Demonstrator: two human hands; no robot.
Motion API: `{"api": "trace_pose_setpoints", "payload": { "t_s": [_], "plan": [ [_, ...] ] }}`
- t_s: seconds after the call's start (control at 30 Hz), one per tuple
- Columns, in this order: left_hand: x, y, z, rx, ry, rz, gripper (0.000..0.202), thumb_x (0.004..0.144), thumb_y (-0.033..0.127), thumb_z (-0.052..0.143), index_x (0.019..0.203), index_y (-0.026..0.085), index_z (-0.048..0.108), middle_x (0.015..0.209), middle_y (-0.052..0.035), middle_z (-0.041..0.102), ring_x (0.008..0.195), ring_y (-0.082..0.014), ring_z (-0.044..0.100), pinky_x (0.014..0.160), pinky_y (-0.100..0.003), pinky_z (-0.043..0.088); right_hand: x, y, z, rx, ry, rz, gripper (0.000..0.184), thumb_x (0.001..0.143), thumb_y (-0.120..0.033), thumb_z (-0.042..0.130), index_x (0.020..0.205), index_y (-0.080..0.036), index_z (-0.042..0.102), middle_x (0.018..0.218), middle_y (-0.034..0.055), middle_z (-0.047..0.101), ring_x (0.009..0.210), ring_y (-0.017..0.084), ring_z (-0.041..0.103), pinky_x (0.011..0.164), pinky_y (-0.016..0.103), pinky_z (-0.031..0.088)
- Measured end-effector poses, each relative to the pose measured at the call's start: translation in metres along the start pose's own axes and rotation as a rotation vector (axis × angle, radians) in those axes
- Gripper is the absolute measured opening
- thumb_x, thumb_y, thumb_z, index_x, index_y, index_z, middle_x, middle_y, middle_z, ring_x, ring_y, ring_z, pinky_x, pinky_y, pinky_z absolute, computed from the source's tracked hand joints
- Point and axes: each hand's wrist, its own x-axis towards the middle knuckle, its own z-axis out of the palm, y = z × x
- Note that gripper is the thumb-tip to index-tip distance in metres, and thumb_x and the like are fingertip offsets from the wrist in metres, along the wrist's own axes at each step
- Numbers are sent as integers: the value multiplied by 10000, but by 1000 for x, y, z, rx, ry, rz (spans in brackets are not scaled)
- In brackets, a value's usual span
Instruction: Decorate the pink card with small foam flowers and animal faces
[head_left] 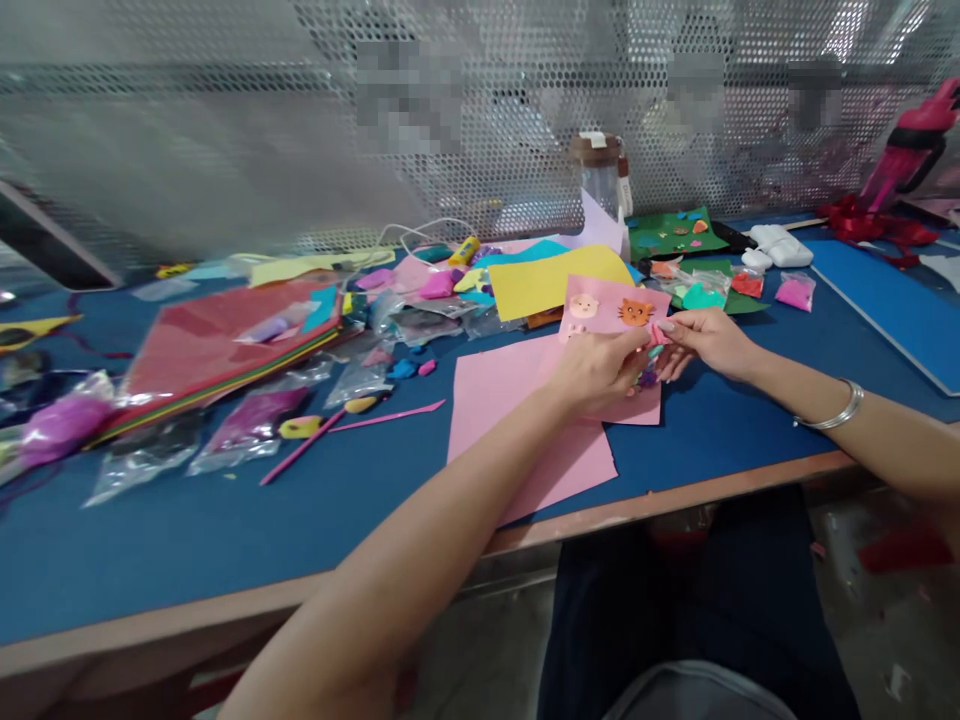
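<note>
My left hand (pixel 600 370) is closed over a pink sheet (pixel 581 355), with its fingertips pressed together beside a small piece of pink clay (pixel 658 336). From the right, my right hand (pixel 709 342) pinches that piece between thumb and fingers. The left fingers hide whatever they may grip. Small clay figures lie on the sheet: an orange cat face (pixel 636 312), a pale pink animal face (pixel 583 306), and partly covered coloured bits near my fingers. A larger pink sheet (pixel 517 430) lies underneath, reaching close to the table's front edge.
Left on the blue table lie a red folder (pixel 217 335), bagged clay (pixel 251 425) and pink modelling tools (pixel 386 417). Behind are a yellow sheet (pixel 555 280), a cup (pixel 598 175) and a green sheet (pixel 667 235). A blue board (pixel 896 305) lies right, below a perforated metal screen.
</note>
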Motion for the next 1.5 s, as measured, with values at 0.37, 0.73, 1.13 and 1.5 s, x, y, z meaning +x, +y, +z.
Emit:
{"api": "trace_pose_setpoints", "payload": {
  "t_s": [0.37,0.73,1.13,1.5],
  "plan": [
    [-1,2,7,208,344,138,345,788,327,466,490,156,495,413,22,514,375,-74,456,397,-203,246,-7,0,8,-268,-62,-179,287,754,-407,543,726,-124,575,649,15,620,590,112,622,561,216,512],
    [-1,2,5,180,215,64,353,831,471,396,778,142,512,509,21,546,427,-87,521,410,-193,274,-9,-9,-2,-88,-209,18,284,729,-392,575,648,-120,562,429,-26,551,277,73,477,275,168,370],
    [2,4,3,73,85,-41,266,859,267,328,724,134,516,603,-32,585,460,-100,466,421,-204,206,-8,-2,4,-283,-57,-79,229,670,-320,645,734,-108,588,548,2,603,461,106,584,452,216,489],
    [7,3,-5,-197,143,-195,327,850,294,377,593,136,501,455,24,435,408,-65,342,428,-197,226,-7,-6,6,-187,52,-175,273,718,-364,592,608,-114,598,487,11,591,403,100,563,409,214,484]
  ]
}}
